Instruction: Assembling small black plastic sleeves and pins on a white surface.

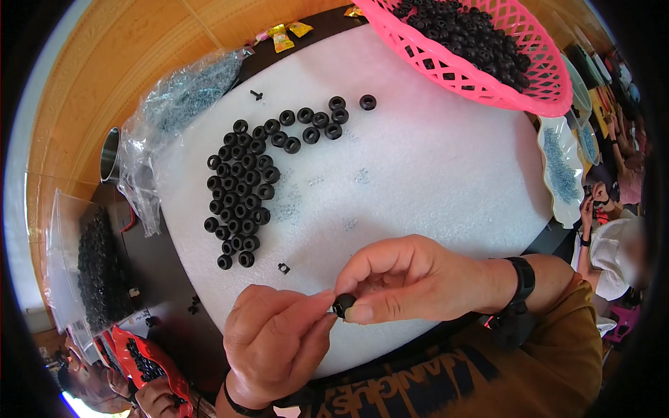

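My right hand [418, 279] pinches a small round black part [343, 304] between thumb and fingers, low over the white foam sheet [432, 167]. The fingertips of my left hand [275, 338] are pressed together against that part's left side. Whatever they grip is too small to make out. Left of centre on the foam, many black rings with open centres [245, 182] stand in a loose cluster that trails off to the upper right. A small black fitting [283, 268] lies between the cluster and my hands. Near the far edge is a tiny black pin-shaped piece [256, 95].
Tiny clear bits [286, 209] are scattered on the foam. A pink lattice basket [446, 76] of black parts stands far right, with a white scalloped dish [573, 164] below it. Clear bags [178, 97] and a red tray [162, 355] are leftward. Other people work at both sides.
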Demonstrator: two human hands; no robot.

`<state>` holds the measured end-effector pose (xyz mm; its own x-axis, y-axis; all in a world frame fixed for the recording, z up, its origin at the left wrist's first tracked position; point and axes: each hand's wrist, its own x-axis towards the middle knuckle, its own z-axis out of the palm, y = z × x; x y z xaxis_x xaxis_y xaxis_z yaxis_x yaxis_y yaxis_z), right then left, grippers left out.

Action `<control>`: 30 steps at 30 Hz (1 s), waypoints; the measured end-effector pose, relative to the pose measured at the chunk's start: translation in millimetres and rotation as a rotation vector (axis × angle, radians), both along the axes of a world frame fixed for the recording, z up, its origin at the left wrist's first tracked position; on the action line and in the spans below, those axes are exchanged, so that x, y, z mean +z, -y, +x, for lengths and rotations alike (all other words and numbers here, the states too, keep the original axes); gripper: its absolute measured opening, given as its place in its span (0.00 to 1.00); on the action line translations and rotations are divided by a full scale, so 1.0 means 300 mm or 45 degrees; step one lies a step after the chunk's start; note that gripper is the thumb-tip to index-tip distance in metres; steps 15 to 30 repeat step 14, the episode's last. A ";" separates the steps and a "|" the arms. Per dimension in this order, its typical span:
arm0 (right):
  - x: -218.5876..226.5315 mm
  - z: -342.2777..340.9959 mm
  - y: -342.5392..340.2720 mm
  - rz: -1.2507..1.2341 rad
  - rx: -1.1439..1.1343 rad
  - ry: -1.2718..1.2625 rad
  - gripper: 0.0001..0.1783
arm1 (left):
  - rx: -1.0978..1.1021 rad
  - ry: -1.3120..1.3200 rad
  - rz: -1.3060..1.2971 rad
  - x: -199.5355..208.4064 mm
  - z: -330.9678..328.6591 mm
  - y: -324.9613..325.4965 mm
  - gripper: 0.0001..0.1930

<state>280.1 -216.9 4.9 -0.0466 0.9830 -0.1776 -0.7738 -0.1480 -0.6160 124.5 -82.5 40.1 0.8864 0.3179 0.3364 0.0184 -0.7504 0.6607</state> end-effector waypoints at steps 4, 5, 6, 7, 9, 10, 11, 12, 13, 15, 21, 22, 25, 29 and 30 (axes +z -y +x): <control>0.002 0.002 -0.001 0.012 -0.005 0.162 0.11 | -0.027 0.034 0.168 -0.011 0.002 -0.003 0.20; 0.000 0.002 -0.001 0.010 -0.005 0.161 0.11 | -0.040 0.033 0.210 -0.009 0.004 0.001 0.21; -0.001 0.001 0.000 0.031 -0.025 0.215 0.12 | -0.053 0.032 0.252 -0.009 0.004 0.004 0.22; -0.002 0.001 0.001 0.052 -0.046 0.269 0.12 | -0.053 0.031 0.250 -0.010 0.003 0.004 0.22; -0.003 -0.001 0.000 0.040 -0.054 0.248 0.12 | -0.075 0.015 0.252 -0.010 -0.004 0.007 0.24; -0.003 -0.002 -0.001 0.029 -0.061 0.227 0.12 | -0.071 0.012 0.252 -0.012 -0.008 0.014 0.24; -0.003 -0.002 -0.002 0.030 -0.056 0.224 0.12 | -0.068 -0.009 0.201 -0.015 -0.009 0.026 0.24; -0.005 -0.002 -0.003 0.052 -0.059 0.200 0.12 | -0.060 -0.032 0.152 -0.019 -0.012 0.037 0.24; -0.006 -0.002 -0.004 0.075 -0.061 0.175 0.13 | -0.049 -0.038 0.155 -0.024 -0.012 0.045 0.24; -0.008 -0.005 -0.011 0.079 -0.049 0.169 0.13 | -0.078 -0.023 0.110 -0.031 -0.011 0.051 0.28; -0.008 -0.005 -0.011 0.079 -0.049 0.169 0.13 | -0.078 -0.023 0.110 -0.031 -0.011 0.051 0.28; -0.008 -0.005 -0.011 0.079 -0.049 0.169 0.13 | -0.078 -0.023 0.110 -0.031 -0.011 0.051 0.28; -0.008 -0.005 -0.011 0.079 -0.049 0.169 0.13 | -0.078 -0.023 0.110 -0.031 -0.011 0.051 0.28; -0.008 -0.005 -0.011 0.079 -0.049 0.169 0.13 | -0.078 -0.023 0.110 -0.031 -0.011 0.051 0.28; -0.008 -0.005 -0.011 0.079 -0.049 0.169 0.13 | -0.078 -0.023 0.110 -0.031 -0.011 0.051 0.28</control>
